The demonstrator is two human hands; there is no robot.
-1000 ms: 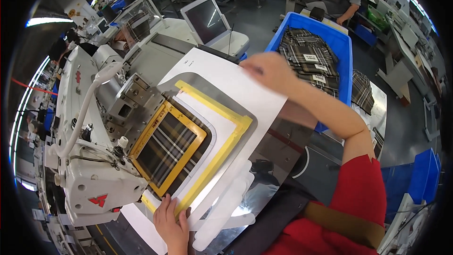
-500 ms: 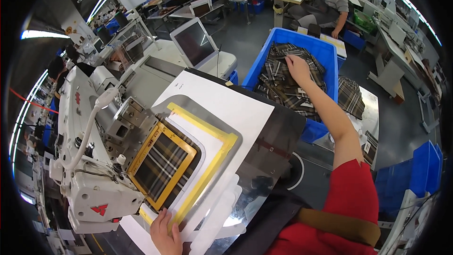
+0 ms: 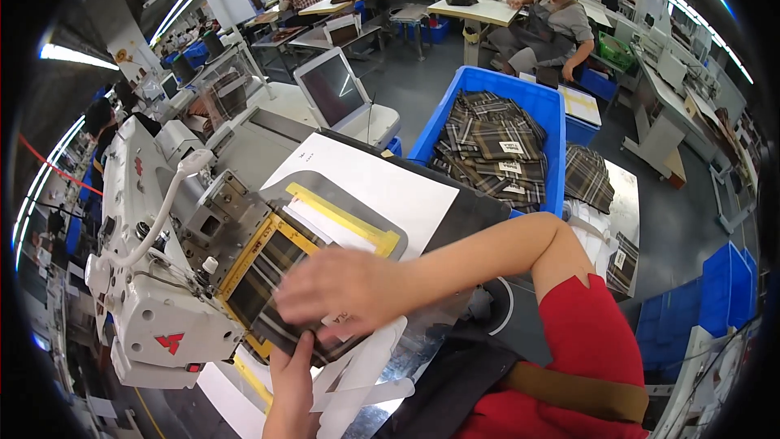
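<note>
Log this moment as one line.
Left hand: at near edge of plaid cloth | Right hand: blurred, over plaid cloth | Yellow frame: partly covered | Blue bin: holds plaid pieces

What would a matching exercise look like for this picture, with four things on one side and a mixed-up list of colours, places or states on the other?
Things:
1. right hand
2. blue bin
3. screen
4. sleeve

Descriptions:
A. red
B. blurred, in front of part of the yellow frame
C. dark, set in a white housing
D. plaid fabric piled inside

Right pairs: 1-B, 2-D, 3-C, 4-A
</note>
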